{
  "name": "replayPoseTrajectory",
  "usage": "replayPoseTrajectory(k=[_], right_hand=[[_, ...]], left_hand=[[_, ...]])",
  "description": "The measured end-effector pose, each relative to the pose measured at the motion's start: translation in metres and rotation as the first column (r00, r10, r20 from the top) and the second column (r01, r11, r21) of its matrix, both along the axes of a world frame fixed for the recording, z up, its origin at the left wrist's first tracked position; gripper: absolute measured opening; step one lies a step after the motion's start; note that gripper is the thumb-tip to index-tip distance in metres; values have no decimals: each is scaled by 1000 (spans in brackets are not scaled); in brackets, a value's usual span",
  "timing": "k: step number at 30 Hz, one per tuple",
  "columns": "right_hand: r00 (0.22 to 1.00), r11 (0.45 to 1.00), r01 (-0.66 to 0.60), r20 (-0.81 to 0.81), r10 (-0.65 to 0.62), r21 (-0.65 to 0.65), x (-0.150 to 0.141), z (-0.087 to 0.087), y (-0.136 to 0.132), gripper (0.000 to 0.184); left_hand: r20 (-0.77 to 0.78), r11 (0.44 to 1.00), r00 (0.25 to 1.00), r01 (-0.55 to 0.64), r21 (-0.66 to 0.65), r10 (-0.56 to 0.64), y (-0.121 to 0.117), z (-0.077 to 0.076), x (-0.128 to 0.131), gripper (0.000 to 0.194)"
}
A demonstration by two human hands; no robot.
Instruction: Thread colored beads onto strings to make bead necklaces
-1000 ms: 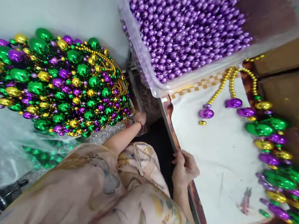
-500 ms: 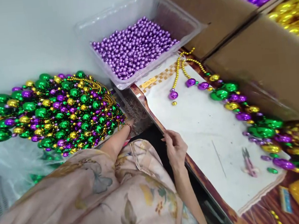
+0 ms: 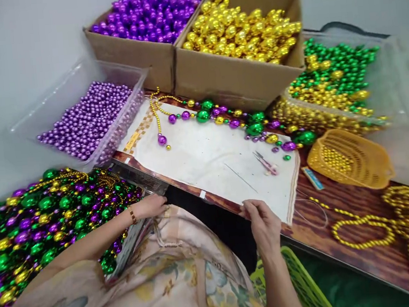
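Observation:
My left hand, with a beaded bracelet at the wrist, is low beside my lap near the front edge of the table. Its fingers are curled together, and whatever they hold is hidden. At the table's front edge, my right hand has thumb and fingers pinched together; I cannot make out anything between them. Beyond it a white cloth covers part of the table. On this cloth lie pink-handled snips, a thin needle and a garland of green, purple and gold beads along the far side.
A clear bin of purple beads stands at left, above a heap of bead garlands. Behind are cardboard boxes of purple and gold beads. An orange basket, gold bead strands and a green crate are at right.
My view has swung right, bringing the boxes, orange basket and gold strands into sight. My left hand has come away from the garland heap toward my lap. My right hand stays at the table edge.

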State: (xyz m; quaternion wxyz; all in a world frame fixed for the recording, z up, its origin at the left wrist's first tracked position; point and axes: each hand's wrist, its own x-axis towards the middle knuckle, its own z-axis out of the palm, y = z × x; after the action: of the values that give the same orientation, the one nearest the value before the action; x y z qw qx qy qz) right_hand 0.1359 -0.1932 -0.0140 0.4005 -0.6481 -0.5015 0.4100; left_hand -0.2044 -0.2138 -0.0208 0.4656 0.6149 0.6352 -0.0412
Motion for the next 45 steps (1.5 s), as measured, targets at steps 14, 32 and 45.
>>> replayPoseTrajectory(k=[14,32,45], right_hand=[[950,990,107,302,-75,-92,35,-8,53,34],[795,991,98,606,-25,-88,44,-3,42,20],[617,943,-174,715,328,-283,57,-7,72,19]], left_hand=[[-46,628,925,293,721,-378,148,33,111,22],[-156,629,847,489,605,-509,183,4,147,23],[-194,628,883,444,640,-427,172,9,146,28]])
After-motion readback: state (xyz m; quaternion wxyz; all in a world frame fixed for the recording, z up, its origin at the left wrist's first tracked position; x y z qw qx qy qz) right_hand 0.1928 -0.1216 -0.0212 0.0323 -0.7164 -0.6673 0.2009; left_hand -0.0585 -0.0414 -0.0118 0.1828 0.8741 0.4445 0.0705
